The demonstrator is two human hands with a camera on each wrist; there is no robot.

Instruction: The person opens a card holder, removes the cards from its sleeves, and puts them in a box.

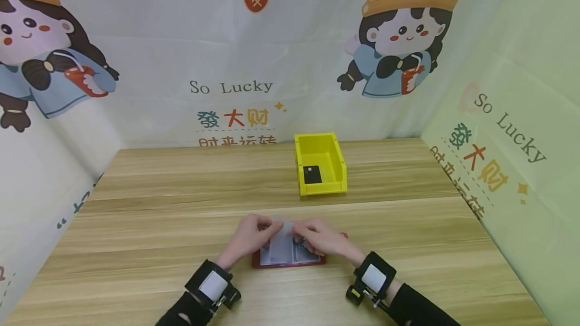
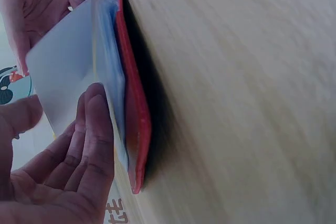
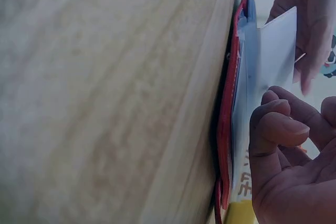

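A red card holder (image 1: 289,266) lies opened on the wooden table, its clear plastic sleeves (image 1: 277,251) showing. One translucent sleeve (image 2: 63,59) stands raised from the stack. My left hand (image 1: 254,234) pinches this sleeve between thumb and fingers, close to its outer edge in the left wrist view. On the other side, my right hand (image 1: 319,236) has bent fingers right at the raised sleeve and over the right part of the holder. In the right wrist view its fingertips (image 3: 275,103) overlap the sleeve; whether they grip it, I cannot tell.
A yellow open bin (image 1: 337,165) stands behind the holder, near the table's back edge, with a black card (image 1: 312,174) inside it. A printed cloth (image 1: 312,64) hangs behind the table and along both sides.
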